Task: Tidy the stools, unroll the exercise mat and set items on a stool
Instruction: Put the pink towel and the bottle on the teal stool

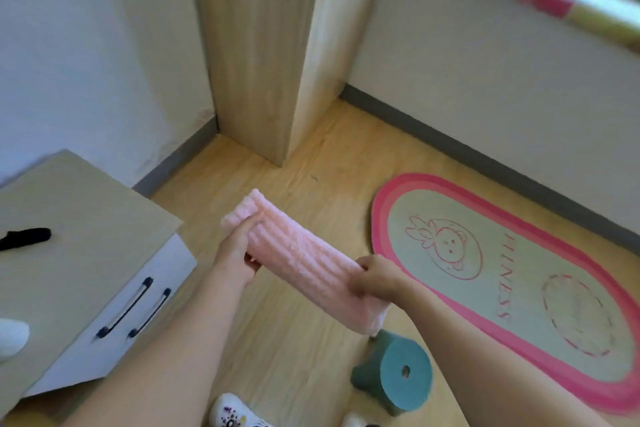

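A folded pink ribbed towel point(301, 260) is held in the air above the wooden floor, between both hands. My left hand point(239, 253) grips its far end and my right hand point(375, 279) grips its near end. Below the towel, a small green stool point(398, 374) with a round teal seat and a hole in the middle stands on the floor. The exercise mat point(519, 288), oval with a pink border and a rabbit drawing, lies unrolled flat on the floor to the right.
A low cabinet point(86, 270) with two black drawer handles stands at the left, a black object point(26, 237) on its top. A tall wooden wardrobe point(263, 45) fills the corner ahead. White shoes point(232, 412) show at the bottom edge.
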Demonstrator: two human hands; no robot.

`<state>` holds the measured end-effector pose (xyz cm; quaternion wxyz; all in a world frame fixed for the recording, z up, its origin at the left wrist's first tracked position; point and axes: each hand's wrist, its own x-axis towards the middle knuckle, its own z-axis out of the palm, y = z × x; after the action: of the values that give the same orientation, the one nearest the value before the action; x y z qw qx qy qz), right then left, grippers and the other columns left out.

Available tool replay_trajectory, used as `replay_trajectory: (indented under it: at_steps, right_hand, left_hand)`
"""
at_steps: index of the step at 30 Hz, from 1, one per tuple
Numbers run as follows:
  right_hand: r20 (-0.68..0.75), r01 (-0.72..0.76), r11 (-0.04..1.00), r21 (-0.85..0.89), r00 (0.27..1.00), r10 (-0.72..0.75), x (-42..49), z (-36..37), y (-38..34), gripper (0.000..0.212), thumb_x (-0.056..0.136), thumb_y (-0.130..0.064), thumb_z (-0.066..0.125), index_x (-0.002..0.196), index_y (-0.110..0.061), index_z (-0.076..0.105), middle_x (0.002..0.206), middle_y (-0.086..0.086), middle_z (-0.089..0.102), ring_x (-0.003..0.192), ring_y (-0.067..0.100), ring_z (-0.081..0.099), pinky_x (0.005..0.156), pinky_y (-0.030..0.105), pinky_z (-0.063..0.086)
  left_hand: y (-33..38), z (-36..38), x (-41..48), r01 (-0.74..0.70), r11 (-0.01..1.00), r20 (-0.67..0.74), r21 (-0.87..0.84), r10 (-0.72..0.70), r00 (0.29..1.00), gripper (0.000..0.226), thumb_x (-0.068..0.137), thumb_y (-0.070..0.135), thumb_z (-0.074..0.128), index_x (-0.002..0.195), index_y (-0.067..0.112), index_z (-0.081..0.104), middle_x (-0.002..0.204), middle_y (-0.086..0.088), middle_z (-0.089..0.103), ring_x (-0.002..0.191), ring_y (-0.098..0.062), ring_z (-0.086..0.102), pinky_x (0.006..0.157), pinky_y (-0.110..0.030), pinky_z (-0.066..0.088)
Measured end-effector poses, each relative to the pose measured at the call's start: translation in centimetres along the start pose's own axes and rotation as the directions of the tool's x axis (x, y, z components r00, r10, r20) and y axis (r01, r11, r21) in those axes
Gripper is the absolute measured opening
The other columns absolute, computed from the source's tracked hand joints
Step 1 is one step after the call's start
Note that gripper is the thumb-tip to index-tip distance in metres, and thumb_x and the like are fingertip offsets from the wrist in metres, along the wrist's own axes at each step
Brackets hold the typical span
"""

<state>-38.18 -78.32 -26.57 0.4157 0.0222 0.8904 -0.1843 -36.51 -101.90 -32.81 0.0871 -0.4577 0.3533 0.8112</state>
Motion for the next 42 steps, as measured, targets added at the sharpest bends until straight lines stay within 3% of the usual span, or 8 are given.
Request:
replay_trajectory:
  at_steps: [5, 9, 16, 20, 26, 32, 38, 42]
  right_hand:
    - [-0.082, -0.137, 0.985, 0.105, 0.986, 0.145, -1.1, -2.5, 9.9, 0.014, 0.073, -0.024, 0.054, 0.080, -0.017, 0.064, 0.079, -0.001, 0.064, 0.080, 0.016, 0.062, 0.066, 0.029, 0.050]
    - [-0.215, -0.222, 0.948, 0.230, 0.938, 0.272, -2.4, -3.5, 19.1, 0.022, 0.077, -0.027, 0.055, 0.087, -0.011, 0.065, 0.080, 0.002, 0.066, 0.077, 0.017, 0.062, 0.066, 0.031, 0.051]
    - [-0.301, -0.232, 0.745, 0.626, 0.809, 0.505, -1.9, -4.0, 36.7, 0.031, 0.086, -0.033, 0.060, 0.109, -0.011, 0.062, 0.107, 0.008, 0.067, 0.095, 0.026, 0.060, 0.075, 0.032, 0.043]
    - [-0.244, -0.261, 0.619, 0.741, 0.754, 0.610, 1.2, -1.8, 44.9, 0.035, 0.090, -0.033, 0.058, 0.118, -0.012, 0.060, 0.114, 0.012, 0.066, 0.104, 0.030, 0.060, 0.076, 0.028, 0.039]
    - [-0.180, -0.387, 0.603, 0.697, 0.720, 0.670, 11.4, 5.4, 54.2, 0.026, 0.093, -0.031, 0.050, 0.115, -0.019, 0.058, 0.107, 0.012, 0.067, 0.086, 0.027, 0.055, 0.070, 0.029, 0.037]
    - [-0.081, -0.453, 0.610, 0.650, 0.757, 0.649, 21.1, 14.6, 59.6, 0.030, 0.092, -0.015, 0.045, 0.119, -0.020, 0.057, 0.112, 0.009, 0.066, 0.086, 0.022, 0.052, 0.072, 0.026, 0.035]
    - [-0.014, -0.502, 0.586, 0.635, 0.752, 0.660, 27.7, 21.4, 62.6, 0.031, 0.092, -0.015, 0.043, 0.120, -0.023, 0.054, 0.113, 0.007, 0.065, 0.096, 0.028, 0.058, 0.076, 0.030, 0.041]
    - [-0.009, -0.496, 0.561, 0.663, 0.744, 0.668, 29.6, 23.3, 63.7, 0.035, 0.090, -0.011, 0.042, 0.122, -0.021, 0.052, 0.113, 0.007, 0.064, 0.091, 0.027, 0.054, 0.075, 0.031, 0.040]
  left_hand:
    - [-5.6, 5.7, -0.3, -0.041, 0.989, 0.006, 0.141, 0.041, 0.999, 0.053, 0.068, 0.022, 0.080, 0.117, 0.014, 0.061, 0.111, -0.010, 0.067, 0.097, -0.024, 0.065, 0.077, -0.036, 0.054]
    - [-11.4, 9.7, -0.9, -0.111, 0.896, 0.049, 0.430, 0.099, 0.994, 0.024, 0.071, 0.018, 0.077, 0.091, 0.018, 0.065, 0.097, -0.007, 0.068, 0.082, -0.021, 0.064, 0.068, -0.031, 0.052]
    - [-24.2, 18.7, -1.4, -0.136, 0.671, 0.088, 0.728, 0.105, 0.991, 0.023, 0.077, 0.020, 0.073, 0.097, 0.013, 0.064, 0.088, -0.003, 0.068, 0.076, -0.016, 0.065, 0.061, -0.026, 0.050]
    - [-32.5, 22.6, 1.3, -0.113, 0.545, 0.072, 0.831, 0.096, 0.993, 0.026, 0.080, 0.022, 0.069, 0.103, 0.012, 0.063, 0.095, -0.007, 0.069, 0.088, -0.024, 0.066, 0.079, -0.036, 0.054]
    - [-43.8, 23.4, 11.7, -0.070, 0.336, 0.025, 0.939, 0.138, 0.990, 0.012, 0.084, 0.020, 0.058, 0.095, 0.014, 0.061, 0.091, -0.004, 0.066, 0.081, -0.023, 0.060, 0.064, -0.027, 0.041]
    - [-51.8, 19.1, 22.7, 0.008, 0.195, -0.024, 0.981, 0.079, 0.997, 0.015, 0.088, 0.018, 0.056, 0.102, 0.016, 0.059, 0.098, -0.006, 0.062, 0.087, -0.024, 0.057, 0.073, -0.027, 0.041]
    - [-56.8, 15.0, 29.5, 0.095, 0.041, -0.097, 0.995, 0.039, 0.995, 0.026, 0.089, 0.017, 0.052, 0.113, 0.009, 0.059, 0.111, -0.013, 0.064, 0.101, -0.031, 0.060, 0.086, -0.036, 0.048]
    - [-58.4, 13.8, 31.0, 0.087, -0.008, -0.086, 0.996, 0.048, 0.995, 0.025, 0.090, 0.017, 0.048, 0.112, 0.009, 0.059, 0.110, -0.013, 0.063, 0.097, -0.031, 0.058, 0.079, -0.033, 0.045]
